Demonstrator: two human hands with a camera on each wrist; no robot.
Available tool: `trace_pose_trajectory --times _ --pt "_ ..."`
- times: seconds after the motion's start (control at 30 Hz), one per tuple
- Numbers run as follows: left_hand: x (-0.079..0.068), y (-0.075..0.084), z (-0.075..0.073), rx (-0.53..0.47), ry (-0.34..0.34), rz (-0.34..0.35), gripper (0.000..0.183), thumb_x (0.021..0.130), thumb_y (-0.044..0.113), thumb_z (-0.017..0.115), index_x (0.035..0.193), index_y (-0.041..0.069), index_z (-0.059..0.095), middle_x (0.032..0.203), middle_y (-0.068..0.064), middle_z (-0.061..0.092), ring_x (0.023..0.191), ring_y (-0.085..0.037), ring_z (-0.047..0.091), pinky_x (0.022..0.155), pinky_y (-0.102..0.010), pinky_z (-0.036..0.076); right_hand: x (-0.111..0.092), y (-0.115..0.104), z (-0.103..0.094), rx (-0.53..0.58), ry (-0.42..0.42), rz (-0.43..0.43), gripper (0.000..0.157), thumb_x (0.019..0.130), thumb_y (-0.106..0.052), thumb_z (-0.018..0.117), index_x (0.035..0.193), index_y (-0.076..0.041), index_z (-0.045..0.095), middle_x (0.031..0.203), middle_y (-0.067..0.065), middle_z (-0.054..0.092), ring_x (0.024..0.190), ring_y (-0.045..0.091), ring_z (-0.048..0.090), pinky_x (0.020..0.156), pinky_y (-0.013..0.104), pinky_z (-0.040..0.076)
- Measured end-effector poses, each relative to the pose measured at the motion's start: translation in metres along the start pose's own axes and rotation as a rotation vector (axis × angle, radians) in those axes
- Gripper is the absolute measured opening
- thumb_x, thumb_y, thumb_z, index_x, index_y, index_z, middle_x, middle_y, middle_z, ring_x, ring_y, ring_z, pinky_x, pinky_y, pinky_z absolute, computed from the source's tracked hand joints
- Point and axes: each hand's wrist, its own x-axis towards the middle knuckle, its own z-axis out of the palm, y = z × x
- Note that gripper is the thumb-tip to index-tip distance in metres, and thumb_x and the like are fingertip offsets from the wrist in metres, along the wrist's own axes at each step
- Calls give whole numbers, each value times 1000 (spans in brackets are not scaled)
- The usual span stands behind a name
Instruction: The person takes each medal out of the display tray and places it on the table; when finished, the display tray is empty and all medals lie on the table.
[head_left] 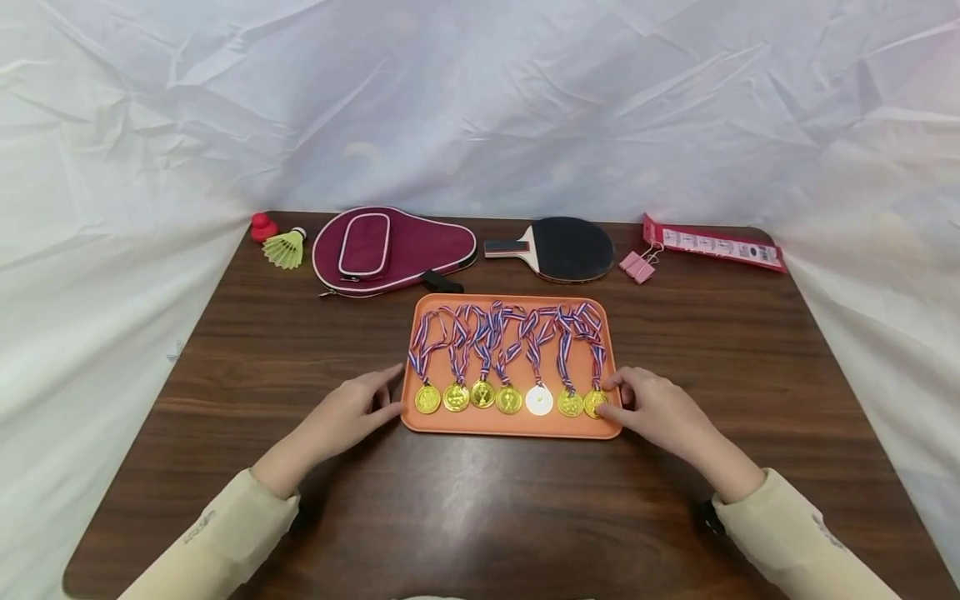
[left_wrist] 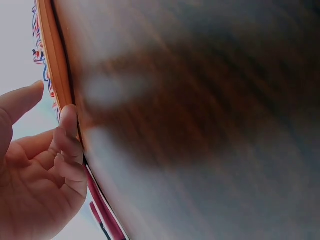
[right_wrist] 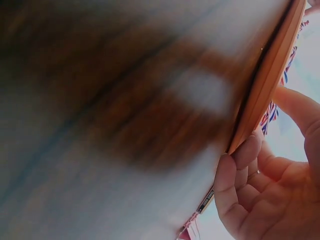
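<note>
See the left hand (head_left: 348, 417) at the left end of the orange tray (head_left: 480, 425), with thumb and index spread apart and other fingers curled near the rim; cannot tell whether gripping or only touching. See the right hand (head_left: 667, 408) at the right end, pinching the rim with thumb above and curled fingers low against the side. Find the tray flat on the wooden table (head_left: 480, 500), between the 2 hands, holding 7 medals (head_left: 509, 398) along the front, with tangled striped ribbons (head_left: 491, 329) behind. Could drag the rightmost medal (head_left: 595, 400), given a right thumb so close over its edge. Could send smooth discs sliding into a heap by raising 1 end sooner, especially with so uncertain a hold on the left. Could also pull several out of line by snagging 1 loop. Beyond the back rim, note the maroon case (head_left: 431, 246), with a black strap (head_left: 442, 283) just beside the tray, and the black paddle (head_left: 573, 250): could bump either by pushing too far back. Farther out, at lower risk, note a pink binder clip (head_left: 637, 267), a red packet (head_left: 720, 247), a yellow shuttlecock (head_left: 285, 248) and a small red object (head_left: 261, 227).
</note>
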Motion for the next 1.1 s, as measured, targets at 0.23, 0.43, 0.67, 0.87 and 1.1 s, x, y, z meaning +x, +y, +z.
trace_pose_trajectory --times 0.23,0.43,0.67,0.87,1.1 --pt "3 -1 2 6 -34 -4 62 83 33 63 132 3 42 69 5 48 54 -6 41 49 -23 36 2 -2 4 -29 -24 28 43 72 -49 69 93 -13 57 79 2 47 67 17 44 56 31 35" --pt "6 -3 2 -71 -77 -26 61 83 32 64 134 6 42 69 6 50 50 -6 40 45 -22 34 4 -1 1 -8 -51 30 39 71 -48 70 87 -14 58 77 2 45 65 16 43 54 30 34" --pt "8 -2 0 -149 -110 -38 61 83 28 65 133 3 41 73 5 53 50 -8 42 45 -23 35 6 0 -4 11 -18 -17 29 71 -39 74 83 -18 57 72 -2 48 61 13 42 52 28 35" --pt "8 -1 -1 -159 -118 -56 62 82 26 65 134 3 40 74 5 52 51 -9 43 46 -23 36 6 2 -10 42 -27 -35 21 74 -35 72 83 -23 57 67 -9 54 52 11 43 46 25 36" --pt "8 -2 0 -160 -109 -39 64 82 24 66 134 1 39 73 5 53 52 -9 44 47 -23 36 4 3 -23 116 -89 -68 17 77 -34 70 84 -25 57 69 -10 58 59 9 51 54 25 43"
